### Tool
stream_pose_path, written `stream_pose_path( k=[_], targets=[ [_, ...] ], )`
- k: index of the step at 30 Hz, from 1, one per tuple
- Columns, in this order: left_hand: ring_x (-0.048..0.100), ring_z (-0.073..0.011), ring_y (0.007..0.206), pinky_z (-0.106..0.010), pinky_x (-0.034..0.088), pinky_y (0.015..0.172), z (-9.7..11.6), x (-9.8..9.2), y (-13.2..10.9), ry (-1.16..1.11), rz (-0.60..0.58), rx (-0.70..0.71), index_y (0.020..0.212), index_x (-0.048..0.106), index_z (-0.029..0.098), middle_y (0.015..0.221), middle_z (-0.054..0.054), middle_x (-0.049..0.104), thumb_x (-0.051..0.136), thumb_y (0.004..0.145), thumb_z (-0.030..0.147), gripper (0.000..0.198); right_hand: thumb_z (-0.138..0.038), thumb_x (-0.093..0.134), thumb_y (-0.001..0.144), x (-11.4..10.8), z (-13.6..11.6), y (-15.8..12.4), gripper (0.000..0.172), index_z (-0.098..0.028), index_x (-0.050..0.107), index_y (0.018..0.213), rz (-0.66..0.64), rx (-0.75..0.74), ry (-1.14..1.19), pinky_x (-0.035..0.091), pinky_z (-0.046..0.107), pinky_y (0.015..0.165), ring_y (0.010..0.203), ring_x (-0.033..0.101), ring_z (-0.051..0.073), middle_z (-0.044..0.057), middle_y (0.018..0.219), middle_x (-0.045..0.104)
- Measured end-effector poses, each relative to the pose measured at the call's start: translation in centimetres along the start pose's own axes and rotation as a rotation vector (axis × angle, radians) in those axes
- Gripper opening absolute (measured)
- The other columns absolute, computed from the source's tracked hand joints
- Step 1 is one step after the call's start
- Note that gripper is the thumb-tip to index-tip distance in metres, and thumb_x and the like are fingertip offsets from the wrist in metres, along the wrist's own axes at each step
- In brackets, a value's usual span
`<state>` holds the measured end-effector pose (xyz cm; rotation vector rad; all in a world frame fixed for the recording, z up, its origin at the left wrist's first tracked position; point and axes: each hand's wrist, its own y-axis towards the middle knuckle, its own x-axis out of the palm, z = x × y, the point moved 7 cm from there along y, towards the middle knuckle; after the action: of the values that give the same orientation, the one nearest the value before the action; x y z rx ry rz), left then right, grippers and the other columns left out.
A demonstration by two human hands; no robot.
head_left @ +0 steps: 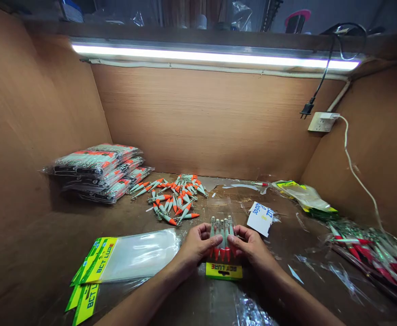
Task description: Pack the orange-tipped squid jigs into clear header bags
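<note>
Between my two hands is a clear plastic bag of fishing lures (222, 251), pale-bodied with red-orange ends pointing toward me. Its yellow-green header card (224, 271) reads BCT LURE upside down, at the near end. My left hand (196, 242) grips the bag's left side, thumb on top of the lures. My right hand (249, 244) pinches the right side the same way. To the left lies a stack of flat clear bags (137, 256) with the same header cards. Loose lures (174, 199), white-green and orange, lie in a heap beyond my hands.
Packed lure bundles (96, 172) are piled at the back left. A white note card (261, 219), more header bags (303, 197) and a pile of red-and-white lures (371, 253) lie on the right. A white cable (349, 158) runs down from the socket box (320, 123).
</note>
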<state>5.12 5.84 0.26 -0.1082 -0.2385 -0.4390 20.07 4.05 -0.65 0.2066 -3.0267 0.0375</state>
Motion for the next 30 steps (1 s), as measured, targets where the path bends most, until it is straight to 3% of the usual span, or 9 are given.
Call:
stream_pose_path(
  k=[3, 8, 11, 14, 18, 21, 23, 26, 30],
  targets=[
    [0.067, -0.0221, 0.077, -0.030, 0.052, 0.071, 0.3, 0.0, 0.1, 0.057, -0.029, 0.030, 0.095, 0.070, 0.013, 0.086, -0.008, 0.072, 0.082, 0.067, 0.052, 0.050, -0.053, 0.076, 0.074, 0.3, -0.2, -0.1, 0.041, -0.017, 0.066, 0.092, -0.039, -0.006, 0.010, 0.049, 0.028, 0.060, 0.067, 0.064, 0.018, 0.003, 0.079, 0.068],
    [0.067, -0.0226, 0.077, -0.028, 0.051, 0.070, -0.4, -0.6, 0.4, 0.124, 0.034, 0.056, 0.085, 0.070, 0.013, 0.080, -0.007, 0.071, 0.084, 0.065, 0.050, 0.044, -0.048, 0.077, 0.072, 0.7, -0.4, 0.0, 0.038, -0.015, 0.069, 0.089, -0.079, 0.006, -0.067, 0.051, 0.030, 0.066, 0.070, 0.064, 0.020, 0.004, 0.076, 0.069],
    [0.069, -0.0228, 0.076, -0.031, 0.053, 0.070, -1.0, -0.5, 0.4, 0.024, 0.034, 0.012, 0.091, 0.070, 0.013, 0.083, -0.007, 0.072, 0.083, 0.066, 0.049, 0.046, -0.043, 0.078, 0.071, 0.2, -0.1, 0.2, 0.032, -0.015, 0.068, 0.083, -0.011, -0.009, -0.058, 0.050, 0.030, 0.066, 0.072, 0.064, 0.020, 0.003, 0.077, 0.069],
    [0.070, -0.0235, 0.077, -0.035, 0.054, 0.075, -1.0, 0.0, 0.2, -0.056, -0.052, -0.036, 0.101, 0.069, 0.013, 0.089, -0.009, 0.074, 0.084, 0.067, 0.046, 0.049, -0.044, 0.075, 0.073, 0.2, 0.3, 0.1, 0.032, -0.015, 0.068, 0.087, -0.018, 0.005, -0.024, 0.047, 0.026, 0.059, 0.062, 0.060, 0.016, 0.002, 0.075, 0.068],
    [0.071, -0.0271, 0.085, -0.034, 0.053, 0.076, -0.8, -0.2, -0.1, 0.008, -0.066, -0.053, 0.100, 0.072, 0.011, 0.091, -0.011, 0.075, 0.086, 0.065, 0.044, 0.050, -0.048, 0.076, 0.073, -0.3, 0.1, 0.1, 0.044, -0.017, 0.068, 0.103, -0.067, 0.023, -0.070, 0.039, 0.022, 0.049, 0.059, 0.057, 0.013, 0.003, 0.083, 0.069],
    [0.071, -0.0261, 0.082, -0.031, 0.052, 0.072, -0.9, -0.3, -0.1, 0.079, -0.053, -0.054, 0.098, 0.073, 0.011, 0.090, -0.011, 0.075, 0.085, 0.066, 0.046, 0.049, -0.051, 0.072, 0.078, -2.1, -1.5, 0.2, 0.052, -0.020, 0.066, 0.120, 0.044, -0.041, -0.100, 0.040, 0.022, 0.052, 0.070, 0.058, 0.015, 0.006, 0.102, 0.069],
    [0.070, -0.0239, 0.078, -0.029, 0.051, 0.069, -0.9, 0.1, -0.2, 0.125, -0.083, -0.045, 0.097, 0.073, 0.012, 0.090, -0.011, 0.076, 0.083, 0.068, 0.046, 0.046, -0.052, 0.069, 0.082, -3.0, -2.4, 0.2, 0.051, -0.021, 0.066, 0.122, 0.104, -0.064, -0.104, 0.040, 0.023, 0.056, 0.073, 0.057, 0.015, 0.006, 0.103, 0.068],
    [0.069, -0.0221, 0.076, -0.028, 0.049, 0.068, -0.7, 0.6, -0.3, 0.193, -0.116, 0.001, 0.093, 0.074, 0.012, 0.090, -0.009, 0.075, 0.082, 0.068, 0.046, 0.043, -0.049, 0.072, 0.080, -3.1, -3.2, 0.0, 0.041, -0.019, 0.075, 0.107, 0.104, -0.086, -0.141, 0.040, 0.025, 0.061, 0.072, 0.054, 0.015, 0.004, 0.091, 0.070],
    [0.065, -0.0189, 0.069, -0.026, 0.046, 0.064, -0.5, 0.3, -0.2, 0.226, -0.033, 0.038, 0.084, 0.071, 0.011, 0.080, -0.006, 0.073, 0.084, 0.064, 0.046, 0.042, -0.041, 0.078, 0.074, -3.2, -3.5, -0.3, 0.026, -0.016, 0.077, 0.082, 0.157, -0.139, -0.096, 0.037, 0.026, 0.060, 0.065, 0.047, 0.013, 0.003, 0.080, 0.067]
  ],
)
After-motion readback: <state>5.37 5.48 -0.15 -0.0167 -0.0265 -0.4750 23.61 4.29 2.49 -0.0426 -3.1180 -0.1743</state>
